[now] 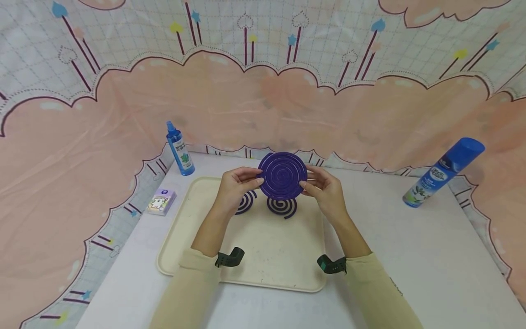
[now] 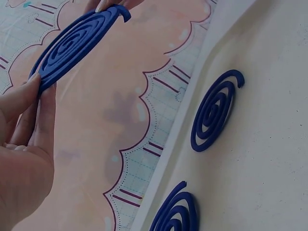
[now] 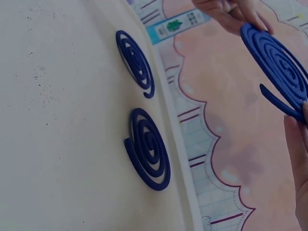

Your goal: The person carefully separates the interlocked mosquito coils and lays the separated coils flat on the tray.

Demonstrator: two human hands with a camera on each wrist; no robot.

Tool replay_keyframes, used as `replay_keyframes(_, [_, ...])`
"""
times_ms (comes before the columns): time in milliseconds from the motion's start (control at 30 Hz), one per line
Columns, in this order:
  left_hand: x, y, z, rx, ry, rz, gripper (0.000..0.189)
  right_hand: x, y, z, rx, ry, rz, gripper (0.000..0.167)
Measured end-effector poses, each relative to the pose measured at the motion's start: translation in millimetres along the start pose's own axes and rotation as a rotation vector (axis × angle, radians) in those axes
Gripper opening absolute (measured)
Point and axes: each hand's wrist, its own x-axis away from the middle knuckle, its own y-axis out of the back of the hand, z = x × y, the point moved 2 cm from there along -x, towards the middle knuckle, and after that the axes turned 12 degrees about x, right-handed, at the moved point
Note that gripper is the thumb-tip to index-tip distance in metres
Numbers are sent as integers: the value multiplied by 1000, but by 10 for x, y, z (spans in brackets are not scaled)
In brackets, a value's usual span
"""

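Note:
A dark blue mosquito coil (image 1: 282, 176), a tightly wound double spiral, is held up above the tray with its flat face toward the head camera. My left hand (image 1: 235, 189) pinches its left edge between thumb and fingers. On the opposite edge, my right hand (image 1: 327, 191) pinches it the same way. In the right wrist view a loose outer end of the held coil (image 3: 276, 67) sticks out from the spiral. Two single coils lie flat on the tray: one coil (image 1: 283, 207) below the held one, another coil (image 1: 246, 202) partly hidden behind my left hand.
The cream tray (image 1: 263, 260) lies on a white table (image 1: 394, 265). At its left are a blue spray bottle (image 1: 181, 153) and a small purple-and-white box (image 1: 162, 202). A tall blue aerosol can (image 1: 441, 173) stands on the right. Patterned cloth (image 1: 246, 109) backs the table.

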Motion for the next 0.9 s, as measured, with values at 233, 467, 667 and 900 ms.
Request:
replay_keyframes(233, [11, -2, -7, 57, 8, -18, 21, 9, -11, -5, -8, 25, -18, 50])
replay_keyframes(467, [13, 15, 8, 82, 28, -23, 22, 12, -16, -22, 27, 46, -48, 46])
replay_keyframes(667, [28, 25, 7, 58, 45, -27, 24, 13, -8, -34, 161, 69, -121, 39])
replay_keyframes(900, [39, 37, 15, 25, 57, -17, 34, 29, -6, -18, 106, 80, -79, 40])
